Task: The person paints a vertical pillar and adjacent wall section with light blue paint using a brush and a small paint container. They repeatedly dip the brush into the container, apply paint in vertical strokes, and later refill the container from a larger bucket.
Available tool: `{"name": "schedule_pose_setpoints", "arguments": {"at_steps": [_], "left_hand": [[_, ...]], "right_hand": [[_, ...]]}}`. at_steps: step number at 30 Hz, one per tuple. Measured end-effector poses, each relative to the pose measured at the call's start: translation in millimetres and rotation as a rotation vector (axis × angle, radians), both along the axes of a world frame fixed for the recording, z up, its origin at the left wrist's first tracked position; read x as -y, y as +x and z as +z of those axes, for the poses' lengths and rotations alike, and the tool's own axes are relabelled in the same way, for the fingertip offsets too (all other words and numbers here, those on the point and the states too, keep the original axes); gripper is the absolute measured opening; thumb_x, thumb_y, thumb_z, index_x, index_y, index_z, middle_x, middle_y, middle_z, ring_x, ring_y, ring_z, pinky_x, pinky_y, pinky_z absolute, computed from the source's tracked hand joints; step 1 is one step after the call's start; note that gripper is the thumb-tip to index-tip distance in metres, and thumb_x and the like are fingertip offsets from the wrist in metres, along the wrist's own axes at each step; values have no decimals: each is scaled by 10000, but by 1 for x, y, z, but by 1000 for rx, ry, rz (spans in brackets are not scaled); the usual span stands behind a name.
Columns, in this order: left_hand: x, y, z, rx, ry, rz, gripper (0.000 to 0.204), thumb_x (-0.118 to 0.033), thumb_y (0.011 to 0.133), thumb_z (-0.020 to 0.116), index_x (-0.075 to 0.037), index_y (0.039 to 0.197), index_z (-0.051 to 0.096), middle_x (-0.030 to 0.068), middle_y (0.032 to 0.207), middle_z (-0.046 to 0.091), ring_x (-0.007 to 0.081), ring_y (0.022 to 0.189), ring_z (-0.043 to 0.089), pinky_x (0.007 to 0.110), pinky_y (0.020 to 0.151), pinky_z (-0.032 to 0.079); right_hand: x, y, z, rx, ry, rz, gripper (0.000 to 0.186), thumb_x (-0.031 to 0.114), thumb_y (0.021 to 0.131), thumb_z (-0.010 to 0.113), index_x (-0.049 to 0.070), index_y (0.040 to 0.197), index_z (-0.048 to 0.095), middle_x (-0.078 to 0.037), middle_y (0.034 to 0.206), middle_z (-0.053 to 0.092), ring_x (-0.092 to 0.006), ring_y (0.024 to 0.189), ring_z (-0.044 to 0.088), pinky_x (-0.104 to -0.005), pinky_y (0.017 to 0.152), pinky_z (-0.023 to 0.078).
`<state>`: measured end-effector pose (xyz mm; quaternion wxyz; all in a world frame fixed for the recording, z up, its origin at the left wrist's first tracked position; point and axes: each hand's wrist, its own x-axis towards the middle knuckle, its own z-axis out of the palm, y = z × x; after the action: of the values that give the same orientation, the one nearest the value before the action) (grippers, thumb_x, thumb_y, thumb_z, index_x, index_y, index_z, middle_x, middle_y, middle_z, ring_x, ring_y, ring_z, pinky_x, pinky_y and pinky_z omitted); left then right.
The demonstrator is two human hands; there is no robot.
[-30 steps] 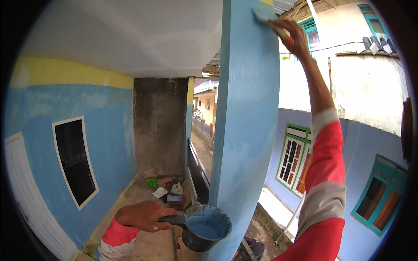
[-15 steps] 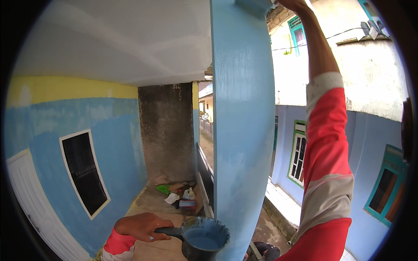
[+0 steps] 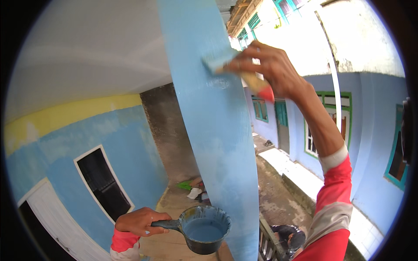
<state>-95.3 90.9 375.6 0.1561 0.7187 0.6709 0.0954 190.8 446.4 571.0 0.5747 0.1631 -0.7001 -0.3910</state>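
My right hand [image 3: 272,67] grips a paintbrush [image 3: 254,82] with a wooden, red-tipped handle. Its wide, paint-coated bristles press against the light blue pillar [image 3: 213,126] in its upper part, and a wet sheen shows just below them. Low in front of me, my left hand [image 3: 141,222] is closed round the black handle of a dipper [image 3: 203,248]. The dipper is level and holds blue paint [image 3: 203,228]; dried paint streaks its rim. It hangs in front of the pillar's lower part.
On the left are a blue and yellow wall [image 3: 126,126], a dark window [image 3: 104,182] and a white door [image 3: 65,222]. Several loose things, among them a green one [image 3: 185,185], lie by the stained far wall. A person [image 3: 289,239] is below, beside a railing [image 3: 267,237].
My right hand has come down from the pillar's top with the brush, now on its upper part. The view has tilted and turned right. The dipper stays in my left hand.
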Motion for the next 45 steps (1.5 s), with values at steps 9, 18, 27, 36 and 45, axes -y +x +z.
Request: {"name": "schedule_pose_setpoints", "arguments": {"at_steps": [9,18,27,36,45], "left_hand": [[6,16,9,34,-94,126,313,-183,971,715,-33,1238,649,114,749,610,198,582,490,343,575,428],[14,37,5,43,-53,245,289,-158,939,746,-38,1191,674,102,737,594,172,592,479,330,563,405],[16,36,6,21,-35,195,308,-145,907,774,-6,1160,666,114,796,678,129,610,546,288,580,453],[6,27,-9,30,-53,106,305,-108,883,773,12,1145,675,123,805,683,130,606,563,287,575,458],[36,18,-40,131,-79,157,312,-69,807,775,17,1094,684,134,813,672,186,620,603,306,589,464]], "right_hand": [[-11,13,100,306,-766,492,429,270,885,693,13,1228,714,-159,1153,722,-266,1073,662,-415,968,517],[12,0,154,-196,-588,357,280,273,900,697,19,1005,748,-160,995,742,-318,952,686,-441,820,538],[-19,-45,-5,-180,87,37,277,161,907,630,210,1162,726,-11,962,697,-212,941,667,-374,750,577],[17,21,-170,-265,-865,926,366,100,927,744,3,1268,657,-86,1204,714,-163,983,706,-335,851,597],[117,17,-285,42,-1749,1267,291,107,882,761,-32,1128,693,-51,1002,710,-103,869,667,-251,782,539]]}}
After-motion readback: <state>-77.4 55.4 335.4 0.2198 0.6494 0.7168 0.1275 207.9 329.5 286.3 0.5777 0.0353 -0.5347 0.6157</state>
